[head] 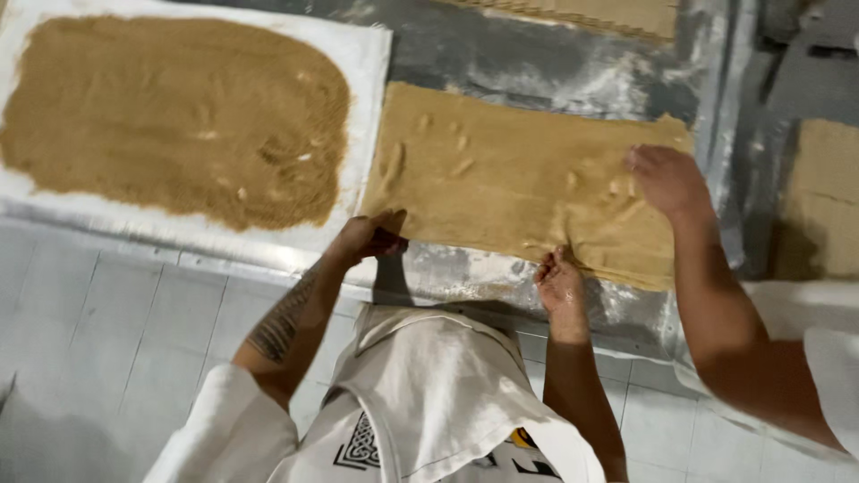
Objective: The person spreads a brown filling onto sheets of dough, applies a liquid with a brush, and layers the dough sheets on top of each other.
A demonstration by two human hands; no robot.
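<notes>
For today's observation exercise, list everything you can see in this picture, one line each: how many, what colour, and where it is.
dough sheet: one, tan, flat on the metal table, centre
brown crumb layer: one, golden brown, spread over the white cloth, top left
white cloth: one, white, under the crumb layer, left end of the table
metal table: one, grey and floury, across the upper half
second dough piece: one, tan, right edge
ridged tan sheet: one, tan, top edge
tiled floor: one, pale grey, below the table
apron: one, white, bottom centre
co-worker's hand: one, on the dough sheet's right end
left hand: one, at the dough sheet's near left corner
right hand: one, gripping the dough sheet's near edge
</notes>
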